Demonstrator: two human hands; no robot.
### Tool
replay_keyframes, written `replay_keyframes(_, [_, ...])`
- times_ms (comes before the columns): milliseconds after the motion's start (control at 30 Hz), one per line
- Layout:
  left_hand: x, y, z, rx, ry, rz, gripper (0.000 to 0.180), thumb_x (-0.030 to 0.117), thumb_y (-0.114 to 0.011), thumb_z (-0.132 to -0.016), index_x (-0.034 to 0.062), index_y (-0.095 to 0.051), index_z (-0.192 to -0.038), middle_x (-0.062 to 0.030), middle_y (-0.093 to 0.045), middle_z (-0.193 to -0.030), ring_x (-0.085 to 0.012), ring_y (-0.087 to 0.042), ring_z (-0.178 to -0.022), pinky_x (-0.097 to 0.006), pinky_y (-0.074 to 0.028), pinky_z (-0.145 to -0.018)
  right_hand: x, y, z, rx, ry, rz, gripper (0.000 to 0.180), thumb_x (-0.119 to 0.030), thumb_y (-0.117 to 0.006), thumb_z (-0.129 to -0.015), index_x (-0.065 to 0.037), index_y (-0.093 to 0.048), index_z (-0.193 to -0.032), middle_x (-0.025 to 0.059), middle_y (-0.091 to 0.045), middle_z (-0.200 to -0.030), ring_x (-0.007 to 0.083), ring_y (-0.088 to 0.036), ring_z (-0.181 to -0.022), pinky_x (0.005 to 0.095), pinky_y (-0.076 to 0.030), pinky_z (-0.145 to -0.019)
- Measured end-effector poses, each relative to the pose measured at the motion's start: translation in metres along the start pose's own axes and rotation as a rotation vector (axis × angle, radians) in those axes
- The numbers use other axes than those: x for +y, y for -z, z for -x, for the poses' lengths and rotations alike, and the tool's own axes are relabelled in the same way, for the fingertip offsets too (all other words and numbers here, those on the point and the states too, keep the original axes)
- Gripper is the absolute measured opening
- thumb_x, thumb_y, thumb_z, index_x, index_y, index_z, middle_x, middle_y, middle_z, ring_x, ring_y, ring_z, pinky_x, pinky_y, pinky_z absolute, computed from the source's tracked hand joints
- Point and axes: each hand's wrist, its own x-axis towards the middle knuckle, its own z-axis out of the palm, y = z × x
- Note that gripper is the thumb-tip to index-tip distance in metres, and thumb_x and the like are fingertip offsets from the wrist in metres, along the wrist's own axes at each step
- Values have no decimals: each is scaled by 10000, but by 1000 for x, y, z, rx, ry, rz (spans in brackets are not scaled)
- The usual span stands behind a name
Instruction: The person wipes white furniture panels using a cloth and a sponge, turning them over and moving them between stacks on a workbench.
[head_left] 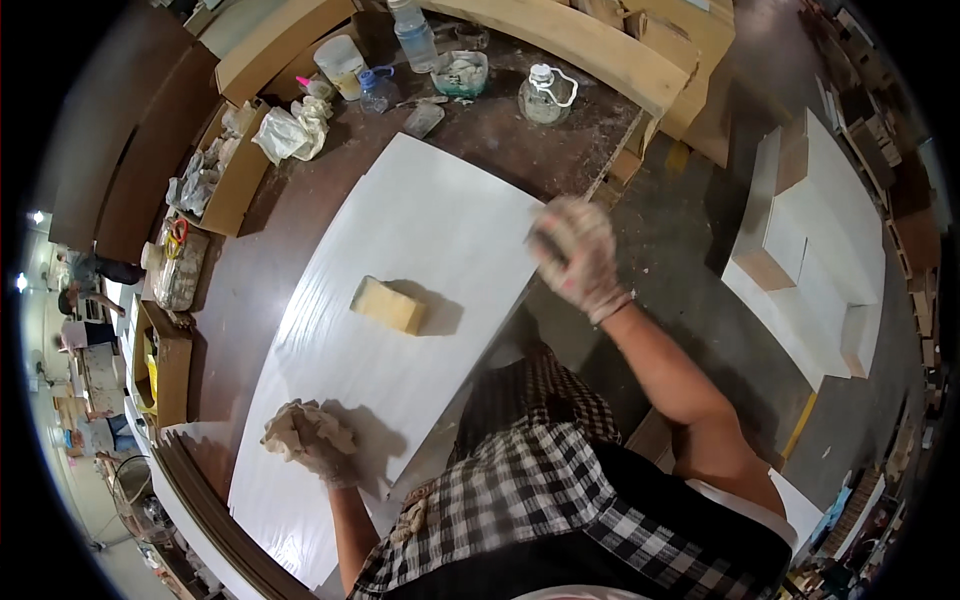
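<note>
A long white panel [420,220] with a glossy surface lies slantwise on the dark brown table. On its middle rests a pale yellow sponge-like block [388,306], touched by neither hand. My left hand [325,462], gloved, is closed around a crumpled beige cloth [298,428] over the panel's near left part. My right hand [583,258], in a stained pale glove, is held at the panel's far right corner with its fingers curled. It is somewhat blurred, and a dark patch shows at the fingers; what they hold, if anything, cannot be made out.
Along the table's [245,285] far side stand a clear bottle [413,38], a handled jug [546,95] and a green tub [460,75]. Cardboard boxes [232,170] line the left. White assembled panels [810,250] stand on the floor at right. Other people are far left.
</note>
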Motion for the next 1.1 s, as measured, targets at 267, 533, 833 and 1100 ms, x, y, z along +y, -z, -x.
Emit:
replay_keyframes(267, [28,-17,0,15,166,-141,377,267,-452,-975,56,-437,-1286,-73,-522,-1195,-197,-505,-1089,-333,-430,-957,83,1,-28,-56,-368,-27,349,-308,-660,-823,-143,-639,-1130,141,-558,-1024,333,-522,-994,416,-433,-883])
replay_keyframes(533, [44,-37,4,126,56,-93,355,245,-561,-924,23,-495,-1193,-104,-575,-1098,-205,-579,-964,-304,-502,-833,-83,-13,47,-218,32,93,400,-363,-597,-840,-162,-595,-1185,110,-553,-1118,297,-501,-1049,479,-398,-924])
replay_keyframes(833, [56,23,3,64,-88,62,279,212,-531,-937,7,-495,-1122,-117,-582,-1033,-202,-593,-902,-325,-494,-771,-67,-24,39,-8,-56,153,293,-309,-600,-878,-135,-611,-1114,104,-534,-1133,273,-470,-1065,463,-414,-856])
replay_keyframes(1100, [18,224,-4,273,-33,-305,239,176,-592,-905,6,-563,-1071,-69,-590,-947,-160,-591,-847,-295,-500,-703,-288,-45,161,-306,495,-380,313,-333,-643,-806,-125,-634,-1039,99,-547,-1146,249,-525,-995,431,-418,-907])
